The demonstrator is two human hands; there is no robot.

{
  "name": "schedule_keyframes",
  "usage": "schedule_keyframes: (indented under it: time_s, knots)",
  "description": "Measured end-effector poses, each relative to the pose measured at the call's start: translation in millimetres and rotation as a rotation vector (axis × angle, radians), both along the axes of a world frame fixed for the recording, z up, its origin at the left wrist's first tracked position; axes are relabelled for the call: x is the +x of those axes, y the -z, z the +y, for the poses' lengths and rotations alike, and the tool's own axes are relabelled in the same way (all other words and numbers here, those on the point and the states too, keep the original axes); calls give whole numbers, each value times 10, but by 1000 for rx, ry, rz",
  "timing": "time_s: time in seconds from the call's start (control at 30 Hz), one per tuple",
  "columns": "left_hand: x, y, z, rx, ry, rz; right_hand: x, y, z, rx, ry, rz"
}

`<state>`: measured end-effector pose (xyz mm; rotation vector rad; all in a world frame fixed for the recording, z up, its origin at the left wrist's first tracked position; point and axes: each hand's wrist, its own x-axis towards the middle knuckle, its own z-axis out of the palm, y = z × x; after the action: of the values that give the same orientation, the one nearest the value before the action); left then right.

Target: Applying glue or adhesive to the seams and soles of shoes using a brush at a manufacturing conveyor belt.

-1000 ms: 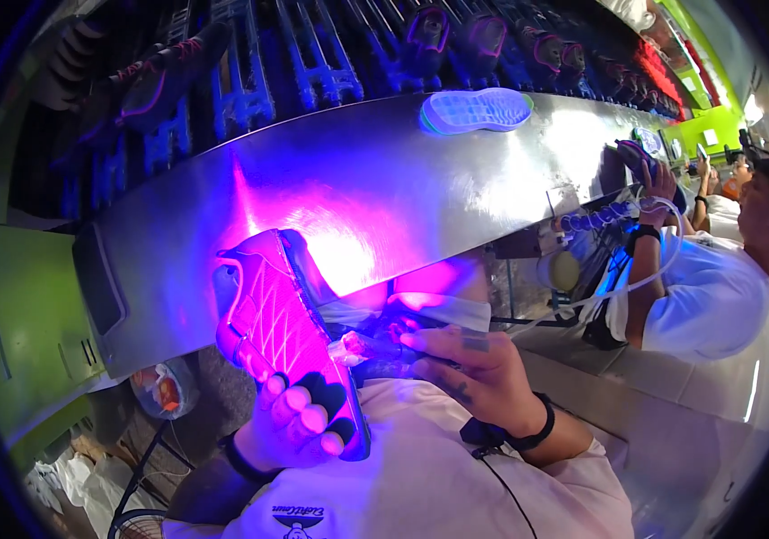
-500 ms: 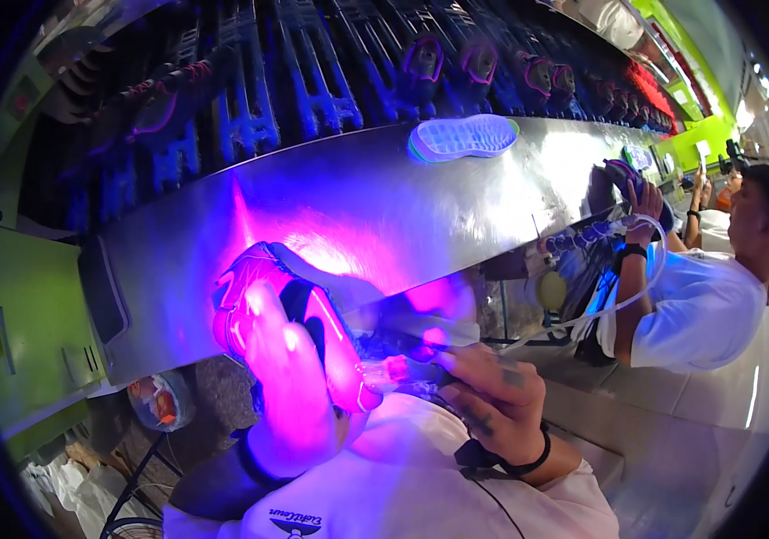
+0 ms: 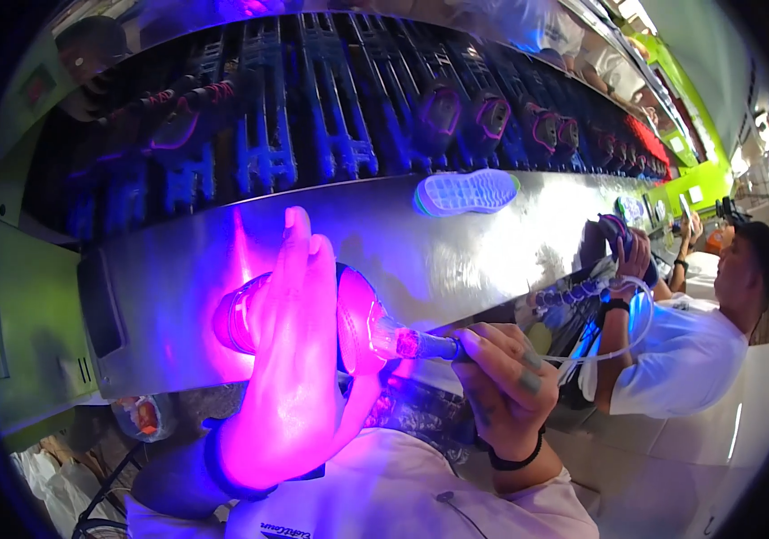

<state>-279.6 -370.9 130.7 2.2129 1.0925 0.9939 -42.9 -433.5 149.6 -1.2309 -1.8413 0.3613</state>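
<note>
A shoe upper (image 3: 356,310), washed in magenta light, lies across my left hand (image 3: 287,382), which grips it with long fingers over its side. The hand covers much of the shoe's middle. My right hand (image 3: 512,382) pinches the dark handle of a brush (image 3: 422,345). Its pale bristles touch the rounded end of the shoe facing that hand. A thin clear hose (image 3: 586,357) runs near the right hand; whether it joins the brush I cannot make out. Beyond both hands, a pale sole (image 3: 467,192) rests tread up on the metal bench (image 3: 357,242).
Behind the bench runs a dark rack (image 3: 267,162) with several shoes (image 3: 492,117). At right, a co-worker (image 3: 672,359) in a white shirt handles another shoe (image 3: 613,235). Green panels (image 3: 29,314) stand at left, with a lined bin (image 3: 144,418) below the bench's edge.
My left hand has turned the shoe and its fingers now reach farther up across it. The brush has come away from my body and now shows clearly against the shoe's end. The view has tilted.
</note>
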Motion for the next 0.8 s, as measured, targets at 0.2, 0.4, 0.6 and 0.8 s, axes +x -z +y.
schedule_keyframes:
  time_s: [0.2, 0.4, 0.6, 0.8]
  knots:
    - [-156, -452, 112, -333, -21, 65, -231, 271, 186, 15, 1, 144]
    - [-767, -128, 476, -24, 94, 346, -536, 803, 63, -243, 108, 283]
    - [-1235, 519, 238, -520, 98, -89, -636, 406, 180, -360, 73, 321]
    - [-951, 187, -313, -605, 303, -246, -632, -110, 232, -329, -51, 268]
